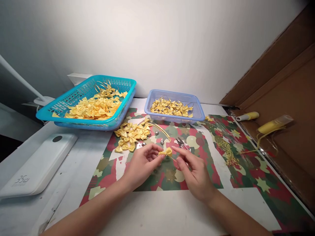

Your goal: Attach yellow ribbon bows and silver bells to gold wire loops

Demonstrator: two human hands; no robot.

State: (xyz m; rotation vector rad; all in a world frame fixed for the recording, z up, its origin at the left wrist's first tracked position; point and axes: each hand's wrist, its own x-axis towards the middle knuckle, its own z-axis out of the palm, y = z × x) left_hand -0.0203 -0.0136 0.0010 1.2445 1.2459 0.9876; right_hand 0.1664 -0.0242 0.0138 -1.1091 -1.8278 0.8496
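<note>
Pinching 1 bow (168, 151) in left hand (142, 162), thin strand (173, 158) in right hand (197, 173), with seemingly finished bows (169, 107) in basket (177, 118) and loose bows (132, 133) remaining.

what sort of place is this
Likely a small craft worktable, perhaps for piecework: a turquoise plastic basket holds a heap of yellow ribbon bows, the left hand grips another bow, and yellow thread spools are at the right.

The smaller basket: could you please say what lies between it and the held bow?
In the head view, gold wires and silver bells lie between it and the bow, with scissors to the right.
</note>
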